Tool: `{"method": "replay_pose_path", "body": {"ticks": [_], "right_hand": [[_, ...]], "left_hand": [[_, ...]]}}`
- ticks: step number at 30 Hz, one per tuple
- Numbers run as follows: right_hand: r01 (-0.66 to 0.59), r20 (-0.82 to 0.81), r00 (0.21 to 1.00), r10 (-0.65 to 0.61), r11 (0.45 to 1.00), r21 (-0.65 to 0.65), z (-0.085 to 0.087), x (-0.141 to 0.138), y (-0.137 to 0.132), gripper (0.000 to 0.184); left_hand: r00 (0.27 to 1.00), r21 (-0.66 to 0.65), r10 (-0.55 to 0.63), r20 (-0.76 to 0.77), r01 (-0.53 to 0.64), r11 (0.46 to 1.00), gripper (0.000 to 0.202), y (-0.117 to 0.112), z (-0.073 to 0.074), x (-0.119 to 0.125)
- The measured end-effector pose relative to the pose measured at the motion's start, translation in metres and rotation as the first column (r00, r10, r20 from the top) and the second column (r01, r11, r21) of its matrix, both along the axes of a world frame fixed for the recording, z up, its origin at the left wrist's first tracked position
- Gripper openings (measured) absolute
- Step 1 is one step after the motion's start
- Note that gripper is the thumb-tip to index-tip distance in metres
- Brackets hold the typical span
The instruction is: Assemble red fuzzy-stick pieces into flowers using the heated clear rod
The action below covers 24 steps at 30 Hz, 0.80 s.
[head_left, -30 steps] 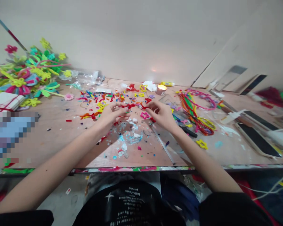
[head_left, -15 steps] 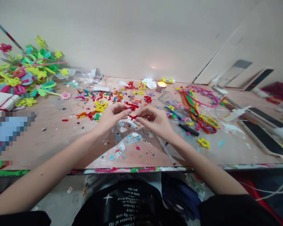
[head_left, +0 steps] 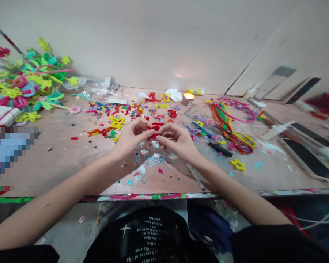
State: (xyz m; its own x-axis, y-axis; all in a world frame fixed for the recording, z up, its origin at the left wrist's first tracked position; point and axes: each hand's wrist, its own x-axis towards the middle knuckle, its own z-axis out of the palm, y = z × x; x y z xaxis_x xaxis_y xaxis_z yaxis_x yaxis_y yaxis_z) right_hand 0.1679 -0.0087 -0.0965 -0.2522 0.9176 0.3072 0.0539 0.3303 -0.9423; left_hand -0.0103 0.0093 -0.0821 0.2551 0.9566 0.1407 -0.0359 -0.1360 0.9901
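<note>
My left hand and my right hand meet above the middle of the wooden worktable. Between their fingertips both pinch a small bent piece of red pipe cleaner, partly hidden by my fingers. Its exact shape cannot be made out. Just behind my hands lies a spread of short coloured pipe cleaner pieces. Below my wrists are clear plastic scraps and white paper bits.
Pipe cleaner flowers pile up at the far left, and a tangle of long pipe cleaners lies right. A lit candle and a glue stick stand at the back. A black marker and a phone lie right.
My hands have drawn closer together around the red pipe cleaner, which now looks more tightly bunched. The view has shifted slightly, so the table appears a little further left.
</note>
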Motion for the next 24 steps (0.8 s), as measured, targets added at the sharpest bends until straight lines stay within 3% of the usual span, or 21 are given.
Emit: {"method": "replay_pose_path", "body": {"ticks": [6,15,24], "right_hand": [[0.030,-0.018,0.999,-0.030,0.999,0.014,-0.0024,-0.0039,-0.0005,0.030],[0.029,-0.036,0.999,-0.028,1.000,0.008,-0.0069,-0.0062,0.0000,0.027],[0.079,-0.046,0.996,-0.079,0.997,0.007,-0.0089,-0.0034,0.0028,0.033]], "left_hand": [[1.000,0.015,0.008,0.031,-0.009,1.000,0.016,-0.0044,0.0006,0.0029],[0.999,0.045,-0.046,-0.003,0.047,0.998,0.018,-0.0004,-0.0047,0.0006],[0.993,-0.173,-0.111,-0.050,0.100,0.980,0.016,0.0015,-0.0009,-0.0020]]}}
